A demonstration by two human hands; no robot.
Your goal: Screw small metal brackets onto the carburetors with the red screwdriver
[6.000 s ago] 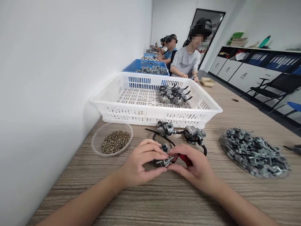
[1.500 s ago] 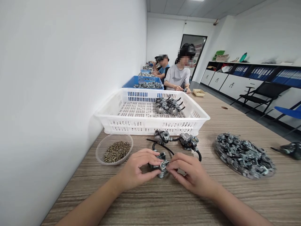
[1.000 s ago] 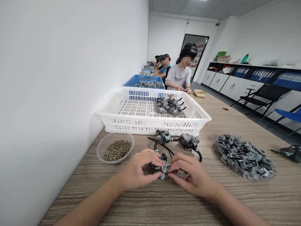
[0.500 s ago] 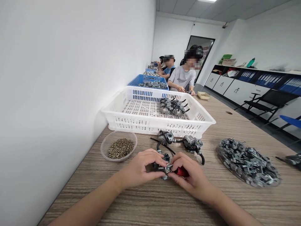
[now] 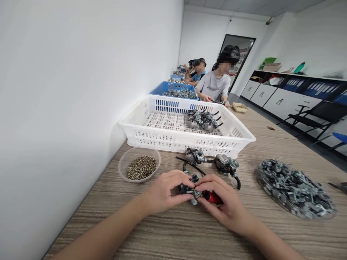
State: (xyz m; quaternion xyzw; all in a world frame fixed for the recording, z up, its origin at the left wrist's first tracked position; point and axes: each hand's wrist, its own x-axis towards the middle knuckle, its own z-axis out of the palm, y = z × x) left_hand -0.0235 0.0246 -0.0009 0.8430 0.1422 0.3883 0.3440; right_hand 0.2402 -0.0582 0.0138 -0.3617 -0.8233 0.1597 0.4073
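Note:
A small metal carburetor (image 5: 195,193) with a black hose lies on the table, between my two hands. My left hand (image 5: 165,191) is closed on its left side, thumb and fingers pinching it. My right hand (image 5: 225,202) keeps a red-handled screwdriver (image 5: 214,197) tucked in its curled fingers; its thumb and fingertips touch the carburetor's right side. The screwdriver's tip cannot be made out. Just beyond my hands lie two more carburetors, one nearer the middle (image 5: 194,156) and one to the right (image 5: 227,164), both with black hoses.
A clear bowl (image 5: 120,169) of small brassy screws stands at left, by the wall. A white crate (image 5: 173,141) holding several carburetors is ahead. To the right, a clear tray (image 5: 261,180) is heaped with metal parts. Across the crate sits a co-worker (image 5: 215,85).
My view has shifted slightly. My right fingertips have come against the carburetor, and the screwdriver now lies further back in that hand. The left hand keeps its hold.

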